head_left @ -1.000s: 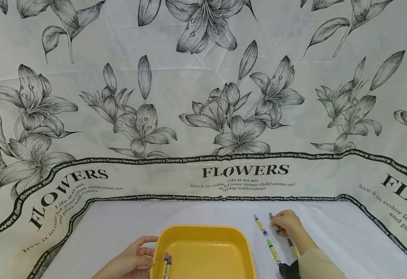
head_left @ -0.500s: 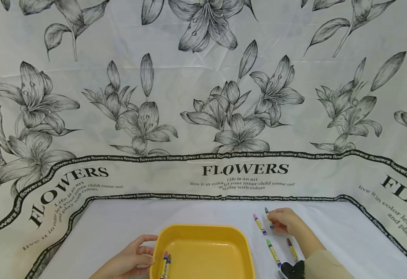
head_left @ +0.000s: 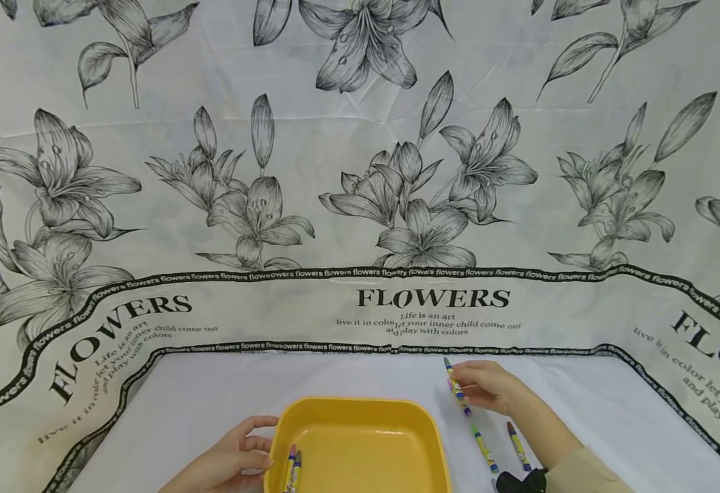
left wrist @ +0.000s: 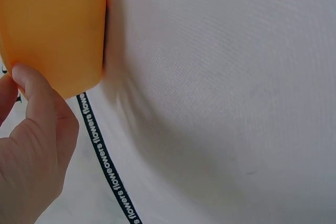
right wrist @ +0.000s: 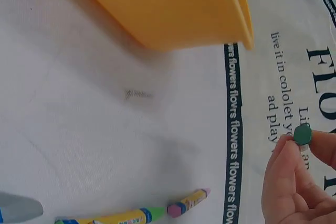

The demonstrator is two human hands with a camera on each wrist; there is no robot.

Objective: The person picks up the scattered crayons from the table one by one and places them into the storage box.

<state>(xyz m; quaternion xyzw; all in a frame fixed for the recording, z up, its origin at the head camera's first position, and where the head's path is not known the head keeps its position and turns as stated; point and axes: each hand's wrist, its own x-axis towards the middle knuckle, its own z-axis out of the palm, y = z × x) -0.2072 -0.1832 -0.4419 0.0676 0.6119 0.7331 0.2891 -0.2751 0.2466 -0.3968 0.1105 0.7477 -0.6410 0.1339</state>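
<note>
My left hand (head_left: 230,455) holds the left side of a yellow tray (head_left: 360,405), fingertips right at its rim; the left wrist view shows the tray's outer wall (left wrist: 58,30) by the fingers. Between thumb and fingers my right hand (head_left: 489,387) pinches a dark green crayon (head_left: 449,370), its end (right wrist: 302,135) pointing at the right wrist camera. In the head view this crayon overlaps a pink crayon (head_left: 466,409) on the table. A light green crayon (head_left: 484,448) and a brown-red crayon (head_left: 518,446) lie nearer. Two crayons (head_left: 292,469) rest inside the tray at its left.
A white cloth (head_left: 212,383) covers the table. Behind it hangs a flower-printed sheet (head_left: 347,171) with black lettered bands. A grey-tipped crayon (right wrist: 18,207) shows at the lower left of the right wrist view. A black object (head_left: 520,481) sits at the right sleeve.
My right hand has moved left and slightly away with the dark green crayon, from right of the pink crayon to over it. The left hand and tray have hardly moved.
</note>
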